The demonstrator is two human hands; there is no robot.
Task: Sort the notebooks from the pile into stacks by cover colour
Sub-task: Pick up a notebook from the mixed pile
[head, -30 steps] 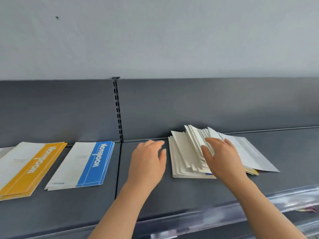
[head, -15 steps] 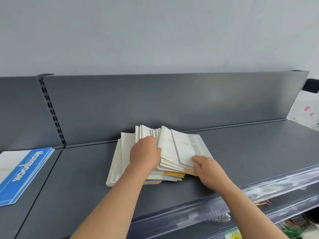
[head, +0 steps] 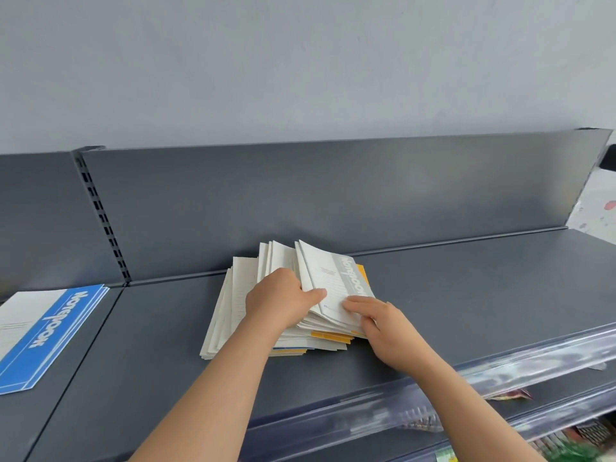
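Observation:
A fanned pile of notebooks (head: pixel 233 315) lies on the grey shelf (head: pixel 466 295), mostly showing white backs, with yellow and blue edges low at its front. On top lies a grey-striped notebook (head: pixel 336 281), tilted up at its left edge. My left hand (head: pixel 280 301) grips the pile's middle, thumb on the grey notebook's near corner. My right hand (head: pixel 383 323) presses its fingers flat on that notebook's lower right part. A blue-striped notebook stack (head: pixel 40 335) lies at the far left.
A grey back panel (head: pixel 333 201) rises behind the shelf, with a slotted upright (head: pixel 103 225) at the left. A clear plastic price rail (head: pixel 433 395) runs along the front edge. Lower shelves with packaged goods (head: pixel 510 395) show at the bottom right.
The view has swung right, so the yellow stack has left the frame. My left hand came onto the pile, and both hands now hold the grey-striped notebook, which sits more upright on top.

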